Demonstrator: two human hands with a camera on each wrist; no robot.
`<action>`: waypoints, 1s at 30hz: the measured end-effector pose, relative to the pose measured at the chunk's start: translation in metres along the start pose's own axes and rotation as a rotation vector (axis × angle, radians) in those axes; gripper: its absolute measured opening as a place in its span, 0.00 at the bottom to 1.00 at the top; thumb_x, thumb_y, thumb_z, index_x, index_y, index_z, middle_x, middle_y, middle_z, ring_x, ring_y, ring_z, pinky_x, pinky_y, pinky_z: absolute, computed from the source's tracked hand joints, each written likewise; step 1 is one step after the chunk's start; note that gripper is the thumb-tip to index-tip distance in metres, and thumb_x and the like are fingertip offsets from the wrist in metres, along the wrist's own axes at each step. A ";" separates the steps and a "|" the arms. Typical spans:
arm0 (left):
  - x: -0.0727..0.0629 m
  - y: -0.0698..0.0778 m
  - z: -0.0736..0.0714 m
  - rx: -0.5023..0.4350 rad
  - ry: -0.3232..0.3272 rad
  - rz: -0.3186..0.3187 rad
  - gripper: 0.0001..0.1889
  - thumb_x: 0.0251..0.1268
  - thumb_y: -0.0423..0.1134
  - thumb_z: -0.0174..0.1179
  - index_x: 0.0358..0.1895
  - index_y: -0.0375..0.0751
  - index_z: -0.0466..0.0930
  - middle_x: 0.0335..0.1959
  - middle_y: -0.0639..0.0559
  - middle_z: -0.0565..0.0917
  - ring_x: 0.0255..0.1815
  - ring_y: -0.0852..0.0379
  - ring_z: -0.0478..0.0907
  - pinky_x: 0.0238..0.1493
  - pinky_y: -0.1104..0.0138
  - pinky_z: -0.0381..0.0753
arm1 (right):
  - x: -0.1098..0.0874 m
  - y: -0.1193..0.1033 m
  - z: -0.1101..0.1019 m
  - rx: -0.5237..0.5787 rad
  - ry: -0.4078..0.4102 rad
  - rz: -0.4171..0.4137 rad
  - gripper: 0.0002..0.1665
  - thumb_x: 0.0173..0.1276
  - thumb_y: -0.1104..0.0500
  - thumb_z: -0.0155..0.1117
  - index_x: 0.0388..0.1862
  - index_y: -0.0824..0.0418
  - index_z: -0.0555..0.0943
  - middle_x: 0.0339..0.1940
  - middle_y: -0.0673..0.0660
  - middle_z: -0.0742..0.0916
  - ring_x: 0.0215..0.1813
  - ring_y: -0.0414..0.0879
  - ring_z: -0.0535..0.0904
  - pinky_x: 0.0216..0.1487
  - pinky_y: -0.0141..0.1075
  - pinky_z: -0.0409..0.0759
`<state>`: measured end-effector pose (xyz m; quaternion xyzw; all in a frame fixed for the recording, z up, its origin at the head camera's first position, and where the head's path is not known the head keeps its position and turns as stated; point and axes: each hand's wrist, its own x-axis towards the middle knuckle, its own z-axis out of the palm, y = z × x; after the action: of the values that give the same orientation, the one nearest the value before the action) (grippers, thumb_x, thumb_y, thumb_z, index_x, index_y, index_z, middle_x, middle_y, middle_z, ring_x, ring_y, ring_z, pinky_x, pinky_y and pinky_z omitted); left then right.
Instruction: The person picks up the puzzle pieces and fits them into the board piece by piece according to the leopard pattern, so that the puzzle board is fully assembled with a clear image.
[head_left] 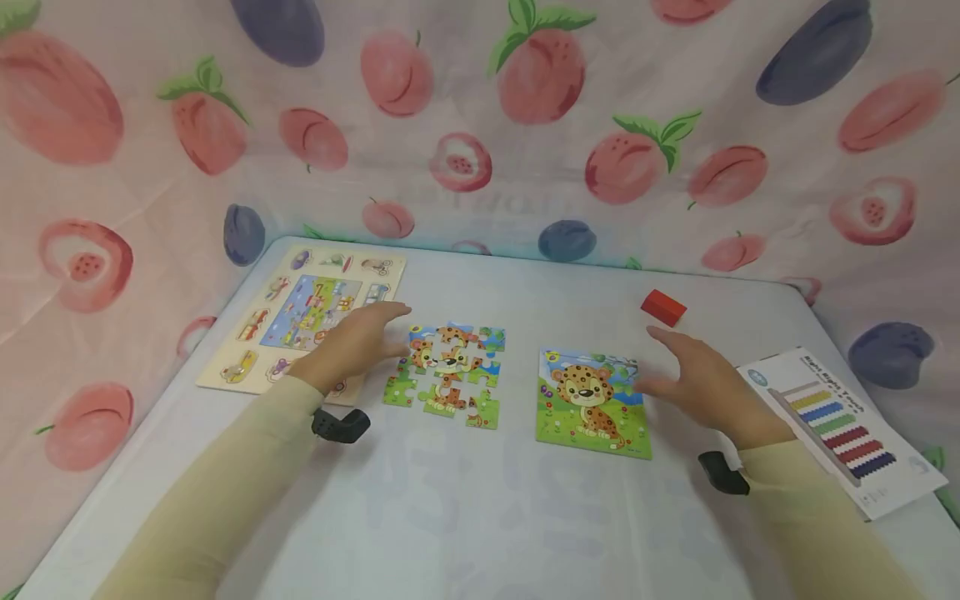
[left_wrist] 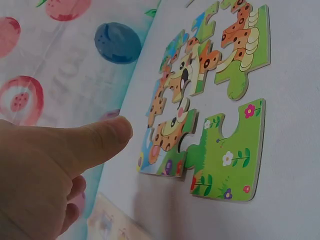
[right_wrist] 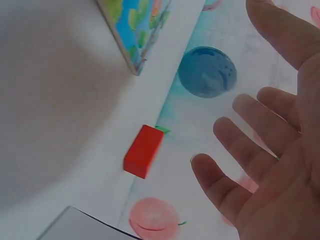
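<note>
Loose leopard jigsaw pieces (head_left: pixel 450 393) lie in a rough square with gaps on the table, left of centre. To their right is a square board (head_left: pixel 592 404) with the whole leopard picture. My left hand (head_left: pixel 352 343) hovers at the left side of the pieces, holding nothing. In the left wrist view its thumb points toward the jigsaw pieces (left_wrist: pixel 227 155). My right hand (head_left: pixel 701 383) is held just right of the picture board, fingers spread and empty. The right wrist view shows its separated fingers (right_wrist: pixel 250 155) with a red block (right_wrist: pixel 144 151) beyond.
A wooden vehicle puzzle board (head_left: pixel 225 379) lies at the back left, partly under my left hand. At the right is a white printed sheet (head_left: pixel 892 479) with coloured strips. The red block (head_left: pixel 663 307) sits near the back edge. Fruit-patterned cloth (head_left: pixel 525 158) rises behind the table.
</note>
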<state>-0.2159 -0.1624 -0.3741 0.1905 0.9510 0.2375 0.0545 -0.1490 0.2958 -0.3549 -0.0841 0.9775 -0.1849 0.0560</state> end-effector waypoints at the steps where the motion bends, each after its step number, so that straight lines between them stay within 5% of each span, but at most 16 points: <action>1: 0.001 -0.001 0.002 -0.006 -0.004 -0.006 0.33 0.63 0.39 0.70 0.70 0.35 0.71 0.71 0.39 0.71 0.73 0.39 0.62 0.72 0.49 0.60 | 0.000 0.001 0.002 0.009 -0.007 0.000 0.51 0.65 0.45 0.71 0.78 0.63 0.60 0.73 0.71 0.69 0.71 0.71 0.62 0.65 0.67 0.62; 8: 0.013 -0.006 0.010 -0.046 -0.045 -0.067 0.27 0.67 0.38 0.64 0.69 0.38 0.74 0.68 0.40 0.74 0.73 0.39 0.63 0.71 0.48 0.60 | -0.003 0.006 0.018 0.036 -0.047 0.007 0.46 0.65 0.48 0.72 0.75 0.65 0.65 0.69 0.71 0.73 0.67 0.69 0.68 0.62 0.66 0.67; 30: 0.029 -0.011 0.022 -0.031 -0.147 -0.078 0.26 0.71 0.42 0.63 0.69 0.41 0.74 0.65 0.39 0.76 0.62 0.43 0.71 0.69 0.49 0.64 | -0.004 0.013 0.039 0.044 -0.156 0.066 0.44 0.63 0.47 0.73 0.73 0.61 0.68 0.61 0.71 0.79 0.64 0.70 0.70 0.60 0.67 0.69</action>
<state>-0.2421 -0.1506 -0.3991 0.1693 0.9473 0.2354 0.1364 -0.1417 0.2947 -0.3956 -0.0649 0.9681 -0.1975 0.1399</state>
